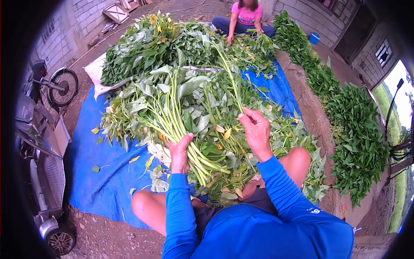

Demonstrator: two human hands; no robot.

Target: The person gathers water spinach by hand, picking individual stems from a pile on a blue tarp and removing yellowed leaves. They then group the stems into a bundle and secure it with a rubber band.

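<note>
My left hand is wrapped round a bunch of long green stems, their leaves pointing away from me and their cut ends towards my lap. To its right, my right hand pinches the lower end of a single leafy stem that slants up and to the left. The two hands are apart. Under and beyond them lies a wide heap of loose greens with some yellow leaves. A taller pile of leafy greens rests behind it on white sacking.
A blue tarp lies under the heap. Across it a person in pink sits handling greens. Leafy bundles line the right side. A motorcycle and a metal sidecar stand left. A blue bucket is at back right.
</note>
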